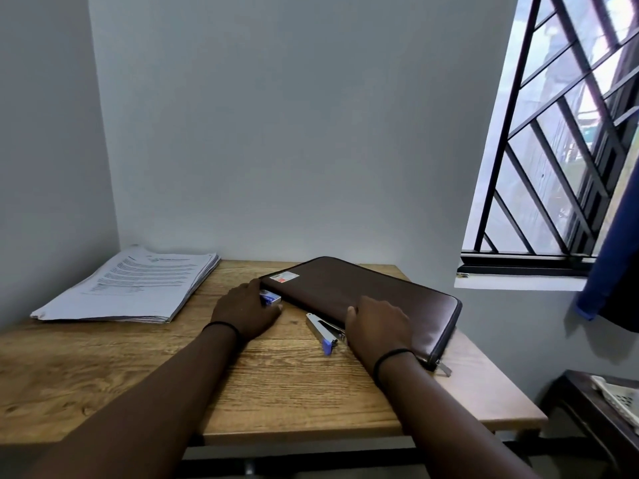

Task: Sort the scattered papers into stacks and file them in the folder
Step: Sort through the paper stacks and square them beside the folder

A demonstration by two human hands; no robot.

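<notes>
A brown zipped folder (363,288) lies slanted on the right half of the wooden desk (138,368). Its near edge sits over a small blue box (271,298) and a silver-and-blue stapler (323,331). My left hand (247,311) is at the folder's left corner, fingers and thumb curled round the blue box. My right hand (378,326) lies over the folder's near edge, fingers bent on top and thumb at the edge, gripping it. A thick stack of printed papers (135,288) sits at the desk's back left corner, away from both hands.
The desk stands in a corner, with walls behind and to the left. A barred window (553,150) and a blue curtain (608,254) are on the right. Lower right, a dark side table (581,402) holds a white tray (619,395).
</notes>
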